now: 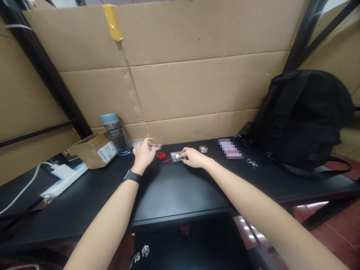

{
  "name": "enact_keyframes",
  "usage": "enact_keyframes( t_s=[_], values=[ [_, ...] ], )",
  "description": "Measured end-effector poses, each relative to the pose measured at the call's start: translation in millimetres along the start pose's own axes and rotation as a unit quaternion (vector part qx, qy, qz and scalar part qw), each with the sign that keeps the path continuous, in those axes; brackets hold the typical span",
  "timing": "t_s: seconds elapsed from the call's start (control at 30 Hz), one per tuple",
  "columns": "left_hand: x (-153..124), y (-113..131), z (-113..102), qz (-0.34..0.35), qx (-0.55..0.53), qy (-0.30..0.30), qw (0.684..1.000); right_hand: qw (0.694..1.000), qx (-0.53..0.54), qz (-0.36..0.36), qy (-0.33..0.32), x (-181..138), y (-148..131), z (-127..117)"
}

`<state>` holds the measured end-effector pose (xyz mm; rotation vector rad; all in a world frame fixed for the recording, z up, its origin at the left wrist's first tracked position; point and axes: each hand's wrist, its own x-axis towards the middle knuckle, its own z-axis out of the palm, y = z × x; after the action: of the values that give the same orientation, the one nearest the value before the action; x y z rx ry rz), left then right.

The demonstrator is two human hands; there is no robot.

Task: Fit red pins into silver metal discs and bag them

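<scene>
My left hand (144, 153), with a dark watch on the wrist, is at the back of the black table, fingers curled down. A clear plastic packet (158, 146) with something reddish by it sticks out beside its fingertips; the grip itself is partly hidden. My right hand (193, 157) pinches the right end of a small clear plastic bag (174, 156) lying on the table. Between the hands sit a heap of red cord pieces (161, 155) and one loose red cord loop (167, 161).
A water bottle (119, 137), an open cardboard box (91, 150) and a power strip (64, 182) stand left. Right of my hands are a tape roll (203, 149), a blurred-out card (230, 148), a small keychain-like item (252, 162) and a black backpack (306, 120). Cardboard (180, 90) walls the back.
</scene>
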<state>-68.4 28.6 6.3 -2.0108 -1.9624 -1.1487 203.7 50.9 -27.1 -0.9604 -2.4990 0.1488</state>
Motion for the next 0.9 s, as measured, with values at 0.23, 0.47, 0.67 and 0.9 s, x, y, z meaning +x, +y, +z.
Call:
enact_keyframes(
  t_s=[0.23,0.47,0.67,0.9],
  values=[
    [16,-53,-12,-0.103,-0.023,-0.038,0.994,0.990,-0.083,0.107,-0.048,45,10,14],
    [13,-52,-3,-0.001,-0.032,-0.099,0.995,0.983,-0.106,0.135,-0.063,97,0,35],
    [5,-37,-1,0.078,-0.027,-0.151,0.985,0.979,-0.120,0.162,-0.030,95,-1,21],
    [-11,-10,19,0.170,0.001,-0.200,0.965,0.965,-0.155,0.207,0.041,16,37,-44]
  ],
)
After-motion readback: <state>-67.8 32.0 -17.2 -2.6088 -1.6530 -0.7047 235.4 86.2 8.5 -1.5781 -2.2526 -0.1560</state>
